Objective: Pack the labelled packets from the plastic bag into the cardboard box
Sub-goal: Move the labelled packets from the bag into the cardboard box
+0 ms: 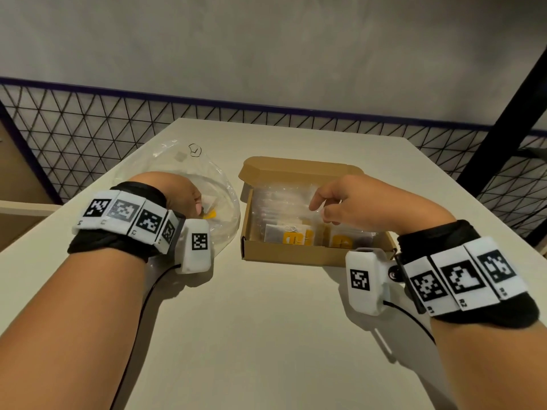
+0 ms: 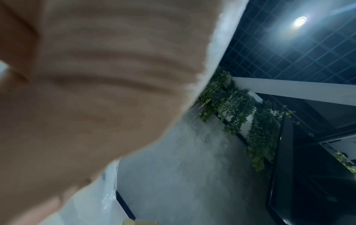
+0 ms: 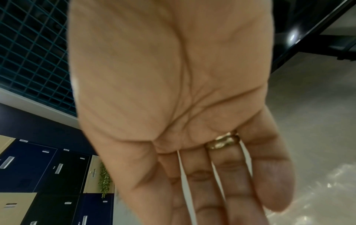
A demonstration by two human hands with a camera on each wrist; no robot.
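On the table (image 1: 266, 321), the left hand (image 1: 180, 196) reaches into the plastic bag (image 1: 219, 184) toward the left edge; whether its fingers grip the yellow-labelled packet (image 1: 209, 214) there cannot be told. The right hand (image 1: 364, 202) hovers released, fingers straight, over the open cardboard box (image 1: 284, 254), where more packets (image 1: 296, 236) lie stacked, mid-table.

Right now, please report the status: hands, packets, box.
Left hand in plastic bag, at a packet. Right hand open over cardboard box. Box nearly full. No obstruction.
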